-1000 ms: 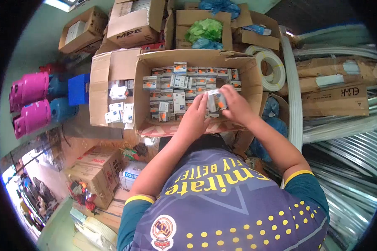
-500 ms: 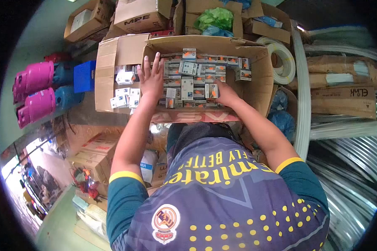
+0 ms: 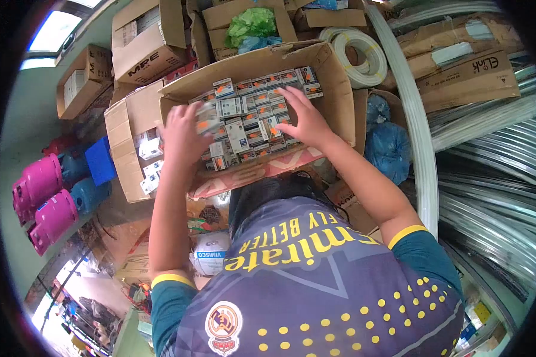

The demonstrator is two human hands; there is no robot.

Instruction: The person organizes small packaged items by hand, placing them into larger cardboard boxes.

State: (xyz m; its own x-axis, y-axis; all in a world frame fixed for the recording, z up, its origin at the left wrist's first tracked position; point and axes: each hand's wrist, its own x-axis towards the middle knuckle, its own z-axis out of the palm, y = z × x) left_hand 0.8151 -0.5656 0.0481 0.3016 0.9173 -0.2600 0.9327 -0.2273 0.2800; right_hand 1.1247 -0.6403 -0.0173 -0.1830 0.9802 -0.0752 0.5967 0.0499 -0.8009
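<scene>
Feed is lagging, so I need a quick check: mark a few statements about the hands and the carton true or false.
1. The open carton holds many small boxes. True.
2. The right hand grips a pink cylinder. False: it lies open, fingers spread, on the small boxes; the pink cylinders stand apart on the left.
3. The left hand holds a small box over the carton's left side. True, though it is blurred.
4. The white coil lies inside the carton. False: it lies outside, past the carton's right wall.
</scene>
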